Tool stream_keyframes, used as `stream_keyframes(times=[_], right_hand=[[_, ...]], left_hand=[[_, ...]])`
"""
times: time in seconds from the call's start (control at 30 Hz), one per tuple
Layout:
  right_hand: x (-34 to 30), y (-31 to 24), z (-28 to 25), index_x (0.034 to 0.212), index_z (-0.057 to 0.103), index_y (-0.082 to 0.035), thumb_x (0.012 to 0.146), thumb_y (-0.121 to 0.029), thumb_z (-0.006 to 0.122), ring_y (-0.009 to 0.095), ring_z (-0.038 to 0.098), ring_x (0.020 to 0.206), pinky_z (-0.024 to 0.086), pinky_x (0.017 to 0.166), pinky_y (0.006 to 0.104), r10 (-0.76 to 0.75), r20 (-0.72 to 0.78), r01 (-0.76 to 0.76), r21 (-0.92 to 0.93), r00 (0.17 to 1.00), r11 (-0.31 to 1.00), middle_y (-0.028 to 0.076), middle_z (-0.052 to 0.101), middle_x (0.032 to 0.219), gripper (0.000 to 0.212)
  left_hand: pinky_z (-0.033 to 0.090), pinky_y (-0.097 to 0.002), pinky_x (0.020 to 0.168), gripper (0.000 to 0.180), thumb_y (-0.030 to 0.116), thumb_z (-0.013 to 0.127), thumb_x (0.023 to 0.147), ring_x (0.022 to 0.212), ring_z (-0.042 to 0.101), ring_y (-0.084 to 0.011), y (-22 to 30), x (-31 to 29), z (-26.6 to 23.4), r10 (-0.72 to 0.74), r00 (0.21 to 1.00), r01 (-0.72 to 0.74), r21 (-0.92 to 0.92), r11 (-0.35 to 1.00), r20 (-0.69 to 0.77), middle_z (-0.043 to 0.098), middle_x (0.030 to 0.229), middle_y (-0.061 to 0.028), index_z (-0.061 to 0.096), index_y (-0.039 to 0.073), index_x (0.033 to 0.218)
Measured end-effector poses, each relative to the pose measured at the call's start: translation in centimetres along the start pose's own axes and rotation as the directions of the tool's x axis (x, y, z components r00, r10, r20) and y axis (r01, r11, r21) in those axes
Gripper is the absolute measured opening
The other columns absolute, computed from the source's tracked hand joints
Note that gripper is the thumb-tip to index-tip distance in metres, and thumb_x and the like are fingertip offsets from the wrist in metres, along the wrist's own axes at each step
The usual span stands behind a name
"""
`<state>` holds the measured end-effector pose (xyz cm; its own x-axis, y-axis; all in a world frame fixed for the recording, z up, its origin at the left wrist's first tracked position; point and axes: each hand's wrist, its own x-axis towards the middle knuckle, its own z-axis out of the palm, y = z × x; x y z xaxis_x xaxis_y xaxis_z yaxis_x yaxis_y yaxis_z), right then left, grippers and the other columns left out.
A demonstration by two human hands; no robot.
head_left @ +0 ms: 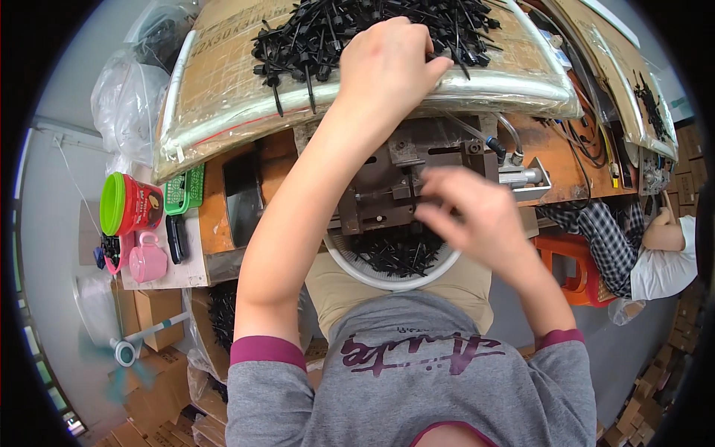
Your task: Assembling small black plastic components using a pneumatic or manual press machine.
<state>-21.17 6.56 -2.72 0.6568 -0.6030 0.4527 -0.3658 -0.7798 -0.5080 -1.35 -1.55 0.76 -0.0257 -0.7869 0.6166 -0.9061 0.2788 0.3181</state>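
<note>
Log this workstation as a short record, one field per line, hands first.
Left hand: at the pile of black plastic parts; the hand hides its fingertips' grip
Right hand: blurred, over the dark metal fixture; whether the hand holds anything is unclear
Pile support: film-covered cardboard tray with white edging
Lap: round white basket holding more black parts
Bench, left side: red tub, pink mug, green basket
Right side: another person beside a red-orange stool
</note>
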Motion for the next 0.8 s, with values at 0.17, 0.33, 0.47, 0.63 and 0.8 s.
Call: stream_keyframes(times=[0.17,0.33,0.47,0.63,0.8], right_hand=[[7.9,4.2,-4.0,0.090,0.067,-0.003,0.083,-0.014,0.076,0.028,0.064,0.069,0.051,0.062,0.0371,0.005,-0.334,-0.090,-0.239,0.943,0.967,0.009,0.065,0.087,0.016],[13.3,8.9,-4.1,0.084,0.071,-0.004,0.083,-0.032,0.076,0.029,0.068,0.080,0.053,0.072,0.0404,0.193,-0.139,-0.238,-0.535,0.971,0.811,0.011,0.068,0.083,0.028],[12.6,9.6,-4.4,0.086,0.070,-0.001,0.084,-0.023,0.074,0.032,0.067,0.087,0.052,0.078,0.0423,0.052,-0.149,-0.128,-0.570,0.987,0.812,0.013,0.069,0.090,0.022],[9.6,6.6,-5.3,0.100,0.069,-0.001,0.087,-0.007,0.070,0.031,0.067,0.088,0.053,0.077,0.0384,-0.108,-0.172,-0.002,-0.540,0.979,0.841,0.012,0.069,0.098,0.015],[5.8,3.1,-4.5,0.113,0.068,-0.001,0.078,-0.016,0.082,0.031,0.069,0.097,0.055,0.084,0.0362,-0.137,-0.124,0.131,-0.056,0.983,0.990,0.015,0.068,0.109,0.041]], left_hand=[[0.057,-0.0339,0.071,0.023,0.017,0.082,0.081,0.079,0.068,-0.0230,5.1,-7.3,-5.6,-0.001,1.000,0.008,-0.326,0.945,0.020,0.065,0.097,-0.0097,0.073,0.004,0.097],[0.058,-0.0365,0.080,0.027,0.010,0.082,0.076,0.095,0.069,-0.0304,7.9,-16.1,-4.6,0.040,0.990,-0.009,-0.222,0.975,0.134,0.063,0.133,-0.0193,0.068,-0.001,0.097],[0.057,-0.0327,0.072,0.028,0.012,0.082,0.075,0.082,0.071,-0.0252,7.1,-19.8,-3.0,-0.028,0.980,0.049,-0.106,0.993,0.195,0.065,0.131,-0.0185,0.069,0.000,0.096],[0.054,-0.0298,0.062,0.028,0.017,0.083,0.074,0.064,0.068,-0.0188,7.0,-18.7,-2.2,0.009,0.962,-0.023,0.048,0.999,0.272,0.068,0.128,-0.0167,0.069,0.003,0.093],[0.054,-0.0309,0.060,0.031,0.023,0.084,0.072,0.061,0.068,-0.0196,6.9,-18.5,-2.7,-0.036,0.946,0.014,0.071,0.997,0.323,0.069,0.125,-0.0150,0.070,0.006,0.094]])
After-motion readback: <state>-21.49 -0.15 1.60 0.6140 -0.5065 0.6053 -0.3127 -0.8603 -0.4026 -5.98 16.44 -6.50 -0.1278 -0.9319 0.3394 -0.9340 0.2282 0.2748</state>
